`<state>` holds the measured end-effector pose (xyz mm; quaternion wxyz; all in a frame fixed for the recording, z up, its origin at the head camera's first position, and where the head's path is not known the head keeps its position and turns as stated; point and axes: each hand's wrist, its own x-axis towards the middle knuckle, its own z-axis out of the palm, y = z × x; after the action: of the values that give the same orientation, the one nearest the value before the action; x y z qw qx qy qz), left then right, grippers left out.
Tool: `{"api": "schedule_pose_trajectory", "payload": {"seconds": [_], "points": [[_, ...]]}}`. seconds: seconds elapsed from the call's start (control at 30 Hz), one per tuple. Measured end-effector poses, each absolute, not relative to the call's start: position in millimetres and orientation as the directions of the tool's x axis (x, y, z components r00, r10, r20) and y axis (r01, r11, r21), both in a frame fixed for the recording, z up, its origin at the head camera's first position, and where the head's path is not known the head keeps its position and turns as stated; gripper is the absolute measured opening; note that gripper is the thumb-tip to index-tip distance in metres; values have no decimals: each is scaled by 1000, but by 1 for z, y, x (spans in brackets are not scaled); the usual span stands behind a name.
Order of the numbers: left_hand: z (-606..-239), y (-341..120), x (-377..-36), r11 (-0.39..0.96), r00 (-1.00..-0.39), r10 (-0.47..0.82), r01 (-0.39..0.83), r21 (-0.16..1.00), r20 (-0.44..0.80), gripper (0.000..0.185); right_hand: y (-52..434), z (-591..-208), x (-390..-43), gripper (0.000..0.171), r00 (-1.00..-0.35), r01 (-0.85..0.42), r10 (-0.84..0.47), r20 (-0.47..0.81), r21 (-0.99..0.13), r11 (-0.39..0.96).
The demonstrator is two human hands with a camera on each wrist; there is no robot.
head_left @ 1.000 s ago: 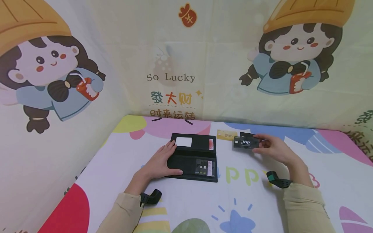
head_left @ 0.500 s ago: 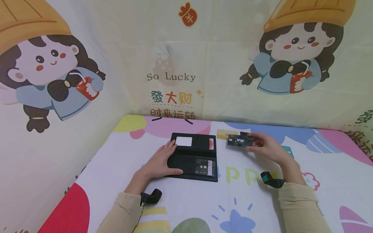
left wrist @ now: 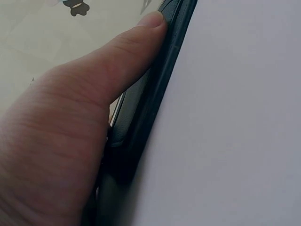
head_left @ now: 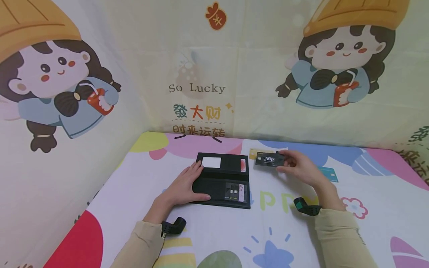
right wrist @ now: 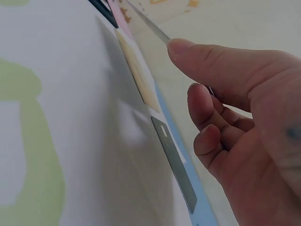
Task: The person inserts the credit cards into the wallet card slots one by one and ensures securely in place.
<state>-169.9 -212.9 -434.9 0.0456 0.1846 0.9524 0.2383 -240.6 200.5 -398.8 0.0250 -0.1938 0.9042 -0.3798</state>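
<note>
A black bifold wallet (head_left: pixel 218 186) lies unfolded on the table in the head view. My left hand (head_left: pixel 185 186) rests on its left side with fingers spread, and the thumb lies along the near panel. That thumb (left wrist: pixel 136 47) presses close to the wallet's edge in the left wrist view. Between thumb and fingertips, my right hand (head_left: pixel 299 167) pinches a black "Vip" bank card (head_left: pixel 269 159) by its right end. The card is held right of the wallet, above the table, and in the right wrist view its thin edge (right wrist: pixel 148 21) points away from the thumb (right wrist: pixel 181 45).
A gold card (head_left: pixel 254 153) lies partly behind the Vip card. To the right, a teal card (head_left: pixel 330 174) is partly covered by the right wrist. A dark card (right wrist: pixel 174 162) lies below the right hand. Cards, one a white card (head_left: pixel 211 162), sit in wallet slots. A printed cloth wall stands behind.
My right hand has moved left with the Vip card, closer to the wallet and overlapping the gold card more. The teal card has come into view behind the wrist. My left hand stays put.
</note>
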Motion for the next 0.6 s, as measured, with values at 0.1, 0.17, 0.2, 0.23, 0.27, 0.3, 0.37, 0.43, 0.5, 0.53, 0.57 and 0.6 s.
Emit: {"api": "schedule_pose_trajectory", "payload": {"seconds": [0.1,0.17,0.2,0.23,0.27,0.3,0.37,0.43,0.5,0.53,0.57,0.6], "points": [[-435,-213,-170,822,-928,373,332,464,3,113,197,-399,-242,61,-921,-342,-372,115,-693,634],[-434,-213,-170,822,-928,373,332,463,3,113,195,-399,-243,60,-918,-352,-376,126,-693,629],[-434,-213,-170,822,-928,372,332,462,4,113,194,-400,-244,60,-916,-359,-379,132,-693,625],[-434,-213,-170,822,-928,372,332,462,5,113,193,-400,-244,59,-913,-366,-384,138,-693,621],[-434,-213,-170,823,-928,372,332,461,5,113,192,-400,-244,59,-911,-372,-388,143,-692,619],[-434,-213,-170,822,-928,372,332,463,5,113,191,-400,-244,59,-908,-377,-392,146,-691,617],[-434,-213,-170,822,-928,373,332,462,4,112,189,-401,-245,59,-906,-382,-395,149,-686,618],[-434,-213,-170,822,-928,372,331,463,3,112,187,-401,-244,60,-904,-386,-400,148,-685,618],[-434,-213,-170,822,-929,371,329,464,1,112,185,-401,-244,60,-903,-386,-403,145,-685,618],[-434,-212,-170,823,-929,370,328,465,1,112,184,-401,-244,60,-903,-387,-404,146,-683,619],[-434,-212,-170,822,-929,369,327,466,1,112,183,-401,-244,60,-902,-390,-406,147,-683,618],[-434,-212,-170,822,-930,369,327,467,1,112,182,-402,-244,59,-901,-392,-409,148,-682,617]]}}
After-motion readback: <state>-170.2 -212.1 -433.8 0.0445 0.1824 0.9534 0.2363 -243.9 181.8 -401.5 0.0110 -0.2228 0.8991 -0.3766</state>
